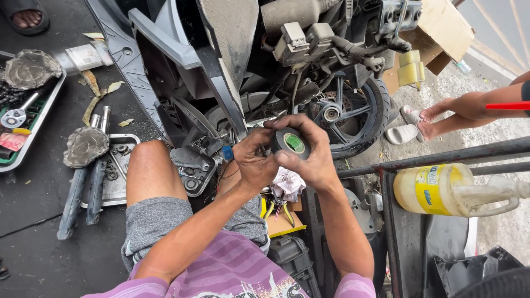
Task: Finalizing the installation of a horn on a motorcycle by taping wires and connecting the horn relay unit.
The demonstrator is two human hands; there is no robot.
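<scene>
Both of my hands meet in front of a stripped motorcycle (259, 66). My right hand (310, 154) grips a roll of black electrical tape (291, 143) with a green core label. My left hand (253, 160) pinches at the roll's edge, fingers closed against it. A small blue piece (227, 153) shows by my left thumb. My left knee (150, 165) is bent up beside the bike's grey side panel (165, 41).
Fork tubes (83, 187) and a metal tray of small parts (122, 160) lie left. A tool tray (25, 118) sits far left. Pliers (276, 209) rest below my hands. A yellowish plastic jug (436, 190) stands on a rack at right. Another person's feet (436, 118) are near the wheel (353, 113).
</scene>
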